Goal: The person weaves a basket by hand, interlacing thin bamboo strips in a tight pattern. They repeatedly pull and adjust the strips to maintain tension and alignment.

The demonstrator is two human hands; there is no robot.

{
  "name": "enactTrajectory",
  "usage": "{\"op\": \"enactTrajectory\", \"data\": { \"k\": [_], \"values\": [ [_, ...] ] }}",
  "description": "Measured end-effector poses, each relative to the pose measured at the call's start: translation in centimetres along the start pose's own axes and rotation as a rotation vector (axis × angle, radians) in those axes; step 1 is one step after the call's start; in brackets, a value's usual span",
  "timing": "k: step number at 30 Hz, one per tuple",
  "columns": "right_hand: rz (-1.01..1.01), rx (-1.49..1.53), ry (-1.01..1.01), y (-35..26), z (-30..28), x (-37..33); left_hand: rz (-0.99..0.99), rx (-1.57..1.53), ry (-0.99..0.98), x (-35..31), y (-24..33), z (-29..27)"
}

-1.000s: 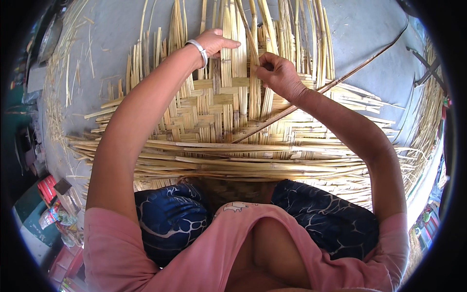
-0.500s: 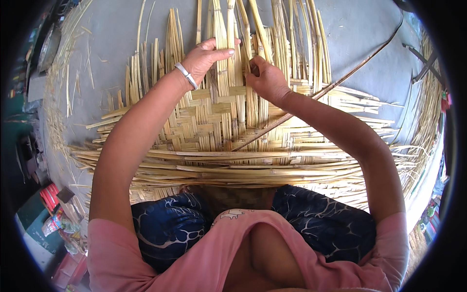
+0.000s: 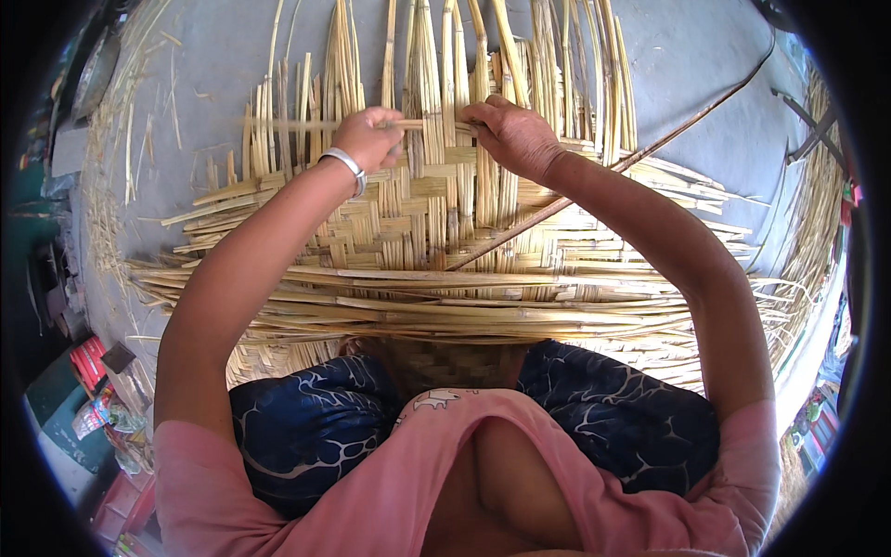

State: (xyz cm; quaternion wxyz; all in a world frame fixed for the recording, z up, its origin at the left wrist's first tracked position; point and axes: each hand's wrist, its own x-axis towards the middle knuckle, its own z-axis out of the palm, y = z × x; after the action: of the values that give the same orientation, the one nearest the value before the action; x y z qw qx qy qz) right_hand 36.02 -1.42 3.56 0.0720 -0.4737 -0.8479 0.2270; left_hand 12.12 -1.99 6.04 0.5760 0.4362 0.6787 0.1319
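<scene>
Both arms reached far over the mat (image 3: 418, 223). The left hand (image 3: 367, 139) and the right hand (image 3: 510, 135) each gripped one crosswise strip (image 3: 278, 123).

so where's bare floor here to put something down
Bare grey floor lies up left, between the scattered strips and the loose uprights, and up right beyond the long stick. Crowded: the woven mat under both hands.

Pink short-sleeved top, dark blue trousers with pale vein-like pattern; silver bangle (image 3: 345, 165) on left wrist, bare forearms
</scene>
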Motion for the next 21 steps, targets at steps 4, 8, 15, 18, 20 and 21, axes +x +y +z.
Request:
{"op": "enactTrajectory", "data": {
  "k": [4, 8, 15, 18, 20, 21],
  "values": [
    [-0.083, -0.032, 0.097, 0.2, 0.8, -1.0, 0.261, 0.746, 0.075, -0.2, -0.2, -0.2],
    [-0.208, -0.056, 0.163, 0.5, 1.0, -1.4, 0.617, 1.081, 0.229, 1.0, 0.2, 0.0],
    [-0.27, -0.169, 0.0, 0.7, 0.8, -2.0, 0.239, 0.882, -0.05, 2.4, 0.0, 0.3],
    [-0.346, -0.286, -0.004, 0.6, 0.9, -2.3, 0.255, 0.924, -0.042, 2.4, -0.2, 0.7],
    [-0.446, -0.407, 0.049, 0.6, 1.1, -2.3, 0.291, 0.917, 0.026, 2.1, -0.3, 1.3],
    [-0.451, -0.434, 0.023, 0.5, 1.2, -2.3, 0.309, 0.92, 0.038, 1.9, -0.2, 1.2]
  ]
}}
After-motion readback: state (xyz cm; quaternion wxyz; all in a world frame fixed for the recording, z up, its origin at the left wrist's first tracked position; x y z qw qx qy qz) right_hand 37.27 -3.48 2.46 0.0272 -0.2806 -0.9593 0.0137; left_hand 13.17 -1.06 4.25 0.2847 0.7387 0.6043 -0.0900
